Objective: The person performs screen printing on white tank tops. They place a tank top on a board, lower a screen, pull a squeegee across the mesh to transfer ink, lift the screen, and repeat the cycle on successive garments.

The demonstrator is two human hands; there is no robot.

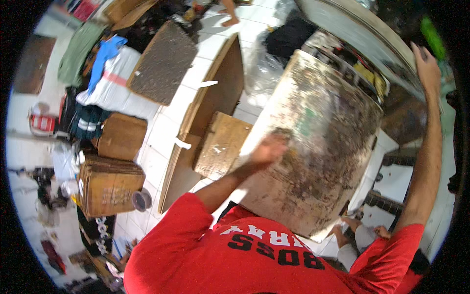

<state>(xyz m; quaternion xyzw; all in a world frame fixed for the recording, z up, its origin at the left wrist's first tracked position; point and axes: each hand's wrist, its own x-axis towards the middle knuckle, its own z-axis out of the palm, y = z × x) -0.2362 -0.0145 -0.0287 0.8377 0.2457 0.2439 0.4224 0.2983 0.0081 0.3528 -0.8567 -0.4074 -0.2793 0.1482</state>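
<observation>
Just in front of a red shirt (196,250), a broad, stained board (328,152) looked stiff and probably heavy, best taken by opposite edges. The left hand (270,148) blurred at its face, grip impossible to tell. Farther off, the right hand (427,71) reached a pale panel's (370,36) end, its hold equally unclear to me.

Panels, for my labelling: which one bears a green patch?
The big blotchy panel by the left hand; the small tan panel and dark speckled panel show no green.
</observation>
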